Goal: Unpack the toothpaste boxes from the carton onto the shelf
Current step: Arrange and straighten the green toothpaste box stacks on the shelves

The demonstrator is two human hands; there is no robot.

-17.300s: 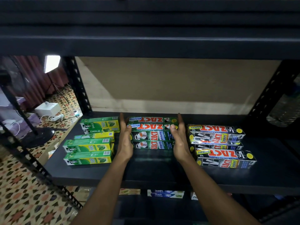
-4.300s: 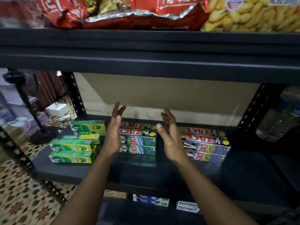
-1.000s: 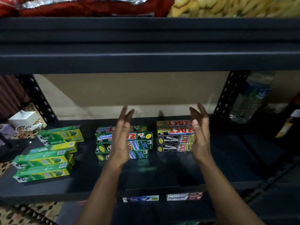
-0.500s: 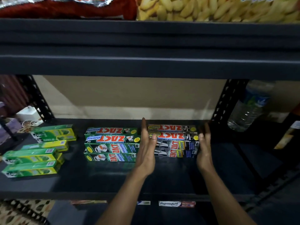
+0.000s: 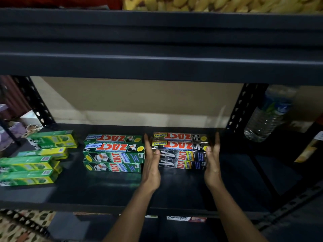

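A stack of black Zact Smokers toothpaste boxes (image 5: pixel 180 151) lies on the dark shelf (image 5: pixel 174 193), right of centre. My left hand (image 5: pixel 151 165) is flat against the stack's left end. On the right end my right hand (image 5: pixel 212 163) presses the same way, fingers straight and pointing to the back. A stack of green Zact Whitening boxes (image 5: pixel 113 152) sits just left of my left hand. Green and yellow Darlie boxes (image 5: pixel 35 163) lie further left in a loose pile. No carton is in view.
The shelf above (image 5: pixel 157 63) hangs low over the boxes, with snack bags (image 5: pixel 209 4) on it. A water bottle (image 5: pixel 269 116) stands beyond the right upright (image 5: pixel 244 105). A Pepsodent box (image 5: pixel 185 218) shows on the shelf below. Patterned floor lies at the lower left.
Both hands moved right from around the green Zact stack and closed in on the ends of the Smokers stack. The view has shifted slightly closer.
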